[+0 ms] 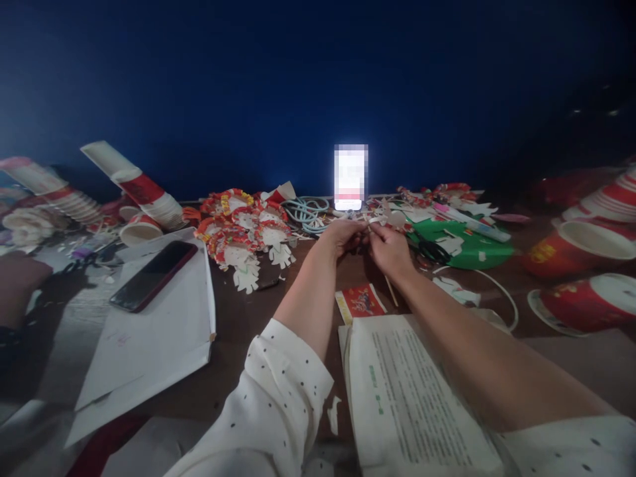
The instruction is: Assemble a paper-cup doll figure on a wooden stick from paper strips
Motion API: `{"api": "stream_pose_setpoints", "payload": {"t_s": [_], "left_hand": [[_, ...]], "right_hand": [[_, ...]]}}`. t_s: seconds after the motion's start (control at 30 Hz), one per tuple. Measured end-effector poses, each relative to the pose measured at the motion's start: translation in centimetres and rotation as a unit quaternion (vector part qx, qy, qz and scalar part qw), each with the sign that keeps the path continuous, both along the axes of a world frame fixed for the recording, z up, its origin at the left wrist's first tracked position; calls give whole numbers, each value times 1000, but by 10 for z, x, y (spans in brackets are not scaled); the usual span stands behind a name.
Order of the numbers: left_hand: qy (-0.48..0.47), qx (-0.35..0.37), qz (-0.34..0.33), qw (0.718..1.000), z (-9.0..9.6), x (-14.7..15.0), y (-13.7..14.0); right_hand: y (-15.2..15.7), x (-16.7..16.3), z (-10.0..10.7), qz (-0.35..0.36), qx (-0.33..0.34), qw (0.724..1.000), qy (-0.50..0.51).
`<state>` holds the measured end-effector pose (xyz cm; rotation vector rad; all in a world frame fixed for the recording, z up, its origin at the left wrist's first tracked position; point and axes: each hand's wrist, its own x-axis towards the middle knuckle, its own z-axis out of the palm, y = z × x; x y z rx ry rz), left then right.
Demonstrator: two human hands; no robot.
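My left hand [346,237] and my right hand [391,252] meet at mid-table, fingertips pinched close together. Something small and pale seems to sit between them, too small and blurred to name. Below my right hand a thin light stick [392,291] slants down; whether the hand holds it I cannot tell. Just beneath the hands lies a red printed piece of card [362,301]. A lit phone [348,177], its screen pixelated, stands upright behind them. Left of my hands are heaped red paper crafts with white cut-out pieces [243,228], beside a light-blue cord [309,213].
Printed sheets [417,397] lie between my forearms. At left, a dark phone [153,275] rests on white paper [144,358], near stacked paper cups [144,189]. Black-handled scissors [431,250] and green sheet [484,246] are at right, with red cups [581,248]. Another person's hand [24,278] shows far left.
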<state>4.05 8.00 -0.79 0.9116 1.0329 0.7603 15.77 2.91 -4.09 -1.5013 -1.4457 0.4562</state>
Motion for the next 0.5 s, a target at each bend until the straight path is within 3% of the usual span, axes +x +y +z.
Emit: {"api": "stream_pose_setpoints", "payload": {"t_s": [0.2, 0.5], "left_hand": [[74, 9, 29, 997, -2, 6, 2], [73, 9, 64, 995, 1, 10, 0]], "right_hand": [[0, 0, -3, 27, -7, 996, -87], [0, -2, -3, 18, 10, 996, -86]]}}
